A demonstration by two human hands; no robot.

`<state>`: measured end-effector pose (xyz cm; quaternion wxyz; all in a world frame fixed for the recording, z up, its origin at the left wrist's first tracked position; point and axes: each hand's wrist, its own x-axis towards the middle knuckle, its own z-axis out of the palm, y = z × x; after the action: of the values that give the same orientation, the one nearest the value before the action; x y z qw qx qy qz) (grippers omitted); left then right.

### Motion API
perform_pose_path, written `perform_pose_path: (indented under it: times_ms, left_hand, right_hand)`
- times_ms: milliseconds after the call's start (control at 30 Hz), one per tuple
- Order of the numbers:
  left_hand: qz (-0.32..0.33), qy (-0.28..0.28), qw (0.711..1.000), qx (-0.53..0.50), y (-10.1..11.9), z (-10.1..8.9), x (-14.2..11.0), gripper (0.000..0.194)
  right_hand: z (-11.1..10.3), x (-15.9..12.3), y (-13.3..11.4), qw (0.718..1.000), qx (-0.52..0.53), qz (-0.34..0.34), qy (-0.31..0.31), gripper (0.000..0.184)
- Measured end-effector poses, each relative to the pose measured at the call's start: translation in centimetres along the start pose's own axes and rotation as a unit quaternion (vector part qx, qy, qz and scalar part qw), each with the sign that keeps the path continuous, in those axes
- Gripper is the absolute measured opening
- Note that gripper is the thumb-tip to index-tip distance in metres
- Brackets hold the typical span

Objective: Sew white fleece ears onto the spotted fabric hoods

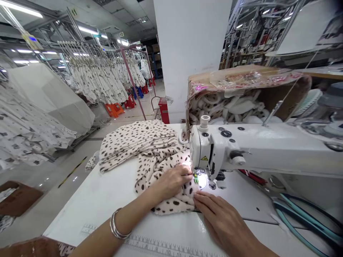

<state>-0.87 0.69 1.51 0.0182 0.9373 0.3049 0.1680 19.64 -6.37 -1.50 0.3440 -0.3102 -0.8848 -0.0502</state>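
Note:
A cream fabric with dark spots (171, 205) lies bunched on the sewing table, its right edge by the needle area of a white sewing machine (199, 150). My left hand (171, 182), with a silver bangle on the wrist, has its fingers curled on the fabric just left of the presser foot. My right hand (222, 216) lies flat, fingers stretched, its fingertips touching the fabric's lower right edge. A small green piece (196, 177) sits by the lit needle plate. The needle tip is too small to make out.
Folded spotted fabric (134, 142) is piled behind the left hand. Teal-handled scissors (297, 217) lie at the right. A cardboard box (249, 76) of white fabric pieces stands behind the machine. A printed ruler (150, 244) runs along the table's front.

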Motion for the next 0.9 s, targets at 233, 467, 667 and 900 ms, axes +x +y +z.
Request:
perform_pose_path:
  times_ms: [233, 467, 667, 900]
  left_hand:
    - [-0.005, 0.015, 0.994, -0.107, 0.0, -0.9, -1.7, 0.041]
    - [-0.048, 0.014, 0.978, -0.2, 1.2, -2.5, -5.0, 0.028]
    - [-0.15, 0.058, 0.983, -0.092, 3.8, -2.7, -4.2, 0.012]
    - [-0.179, 0.036, 0.983, -0.021, 4.2, -2.3, -4.5, 0.013]
  right_hand:
    - [-1.2, 1.0, 0.8, 0.993, 0.108, 0.055, 0.011, 0.026]
    - [-0.8, 1.2, 1.4, 0.989, 0.139, 0.053, -0.022, 0.023]
    - [-0.1, 1.6, 1.6, 0.991, 0.109, 0.063, -0.046, 0.028]
    - [0.4, 3.1, 0.9, 0.981, 0.063, 0.134, -0.124, 0.042]
